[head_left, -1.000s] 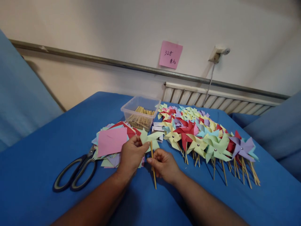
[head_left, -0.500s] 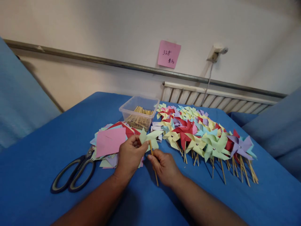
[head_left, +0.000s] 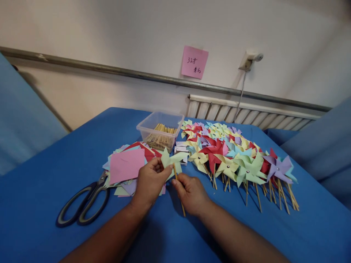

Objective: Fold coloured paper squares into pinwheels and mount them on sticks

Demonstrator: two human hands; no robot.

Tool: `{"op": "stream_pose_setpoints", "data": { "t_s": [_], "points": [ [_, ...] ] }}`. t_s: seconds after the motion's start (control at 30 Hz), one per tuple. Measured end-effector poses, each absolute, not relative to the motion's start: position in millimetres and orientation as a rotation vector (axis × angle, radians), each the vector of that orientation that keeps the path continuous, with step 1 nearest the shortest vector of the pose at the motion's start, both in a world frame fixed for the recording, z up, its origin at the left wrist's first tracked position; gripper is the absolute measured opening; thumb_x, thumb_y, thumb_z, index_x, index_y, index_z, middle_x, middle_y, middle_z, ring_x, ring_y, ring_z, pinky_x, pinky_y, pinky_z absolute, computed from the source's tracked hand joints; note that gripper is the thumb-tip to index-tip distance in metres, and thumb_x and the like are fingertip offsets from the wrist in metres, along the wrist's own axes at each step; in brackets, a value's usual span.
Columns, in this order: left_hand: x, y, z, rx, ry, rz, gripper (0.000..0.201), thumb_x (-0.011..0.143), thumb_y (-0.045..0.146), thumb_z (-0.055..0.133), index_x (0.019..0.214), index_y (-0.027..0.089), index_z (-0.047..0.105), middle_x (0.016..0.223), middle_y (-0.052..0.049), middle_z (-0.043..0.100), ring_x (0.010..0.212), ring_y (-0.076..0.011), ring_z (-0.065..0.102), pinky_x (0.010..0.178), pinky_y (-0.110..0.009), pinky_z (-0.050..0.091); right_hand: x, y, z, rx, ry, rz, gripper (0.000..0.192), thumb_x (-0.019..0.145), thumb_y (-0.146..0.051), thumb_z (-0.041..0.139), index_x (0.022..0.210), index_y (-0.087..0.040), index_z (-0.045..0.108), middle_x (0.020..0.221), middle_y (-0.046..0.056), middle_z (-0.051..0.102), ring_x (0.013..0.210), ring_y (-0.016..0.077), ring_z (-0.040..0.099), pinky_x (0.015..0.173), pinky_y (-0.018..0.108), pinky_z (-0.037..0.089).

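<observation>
Head camera view: a pale green paper pinwheel (head_left: 175,159) is held blades-up between the 2 hands, over a blue tabletop (head_left: 68,160). The paper and the top of its slightly tilted wooden stick (head_left: 183,209) are pinched by the left hand (head_left: 150,180); the stick is gripped lower down by the right hand (head_left: 193,194). Coloured paper sheets (head_left: 127,166) and scissors (head_left: 85,204) are seen to the left, many pinwheels (head_left: 248,170) to the right.

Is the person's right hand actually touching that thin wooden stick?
Touching. The head view shows the right hand pinching the wooden stick below the pale green paper, with no gap between.
</observation>
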State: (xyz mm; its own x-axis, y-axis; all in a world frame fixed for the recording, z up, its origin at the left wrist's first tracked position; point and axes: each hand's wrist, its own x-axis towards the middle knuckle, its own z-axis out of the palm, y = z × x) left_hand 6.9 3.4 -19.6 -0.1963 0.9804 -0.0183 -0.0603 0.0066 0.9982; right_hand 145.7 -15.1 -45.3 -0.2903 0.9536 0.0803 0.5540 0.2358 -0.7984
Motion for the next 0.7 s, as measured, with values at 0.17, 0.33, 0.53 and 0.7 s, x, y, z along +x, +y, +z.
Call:
{"op": "stream_pose_setpoints", "data": {
  "t_s": [0.17,0.33,0.53,0.7],
  "points": [
    [6,3,-19,1.111,1.317,1.379,0.025,0.063,0.030,0.079,0.080,0.017,0.068,0.074,-0.001,0.071,0.068,-0.0161,0.065,0.064,-0.025,0.050,147,-15,-42,-1.387,-1.983,0.805,0.028,0.093,-0.037,0.046,0.072,-0.021,0.055,0.057,-0.001,0.054,0.054,0.0131,0.046,0.052,0.026,0.022],
    [6,0,-12,1.153,1.310,1.370,0.020,0.066,0.031,0.076,0.078,0.017,0.068,0.070,0.001,0.067,0.065,-0.0144,0.061,0.062,-0.024,0.047,149,-13,-44,-1.390,-1.956,0.810,0.028,0.093,-0.037,0.046,0.071,-0.022,0.055,0.058,-0.001,0.055,0.054,0.0135,0.048,0.052,0.026,0.024],
    [3,1,-10,1.120,1.192,1.340,0.026,0.077,0.041,0.066,0.085,0.017,0.070,0.079,-0.005,0.071,0.074,-0.0186,0.064,0.069,-0.028,0.050,154,-8,-52,-1.305,-1.838,0.937,0.032,0.094,-0.041,0.045,0.071,-0.022,0.057,0.060,0.000,0.060,0.054,0.0138,0.053,0.052,0.025,0.031],
    [6,-1,-7,1.073,1.235,1.369,0.029,0.069,0.034,0.075,0.093,0.018,0.071,0.089,-0.007,0.075,0.086,-0.0209,0.067,0.077,-0.030,0.051,153,-4,-57,-1.139,-1.592,1.343,0.048,0.091,-0.060,0.041,0.077,-0.019,0.063,0.056,-0.001,0.057,0.044,0.0098,0.047,0.046,0.022,0.033]
  ]
}}
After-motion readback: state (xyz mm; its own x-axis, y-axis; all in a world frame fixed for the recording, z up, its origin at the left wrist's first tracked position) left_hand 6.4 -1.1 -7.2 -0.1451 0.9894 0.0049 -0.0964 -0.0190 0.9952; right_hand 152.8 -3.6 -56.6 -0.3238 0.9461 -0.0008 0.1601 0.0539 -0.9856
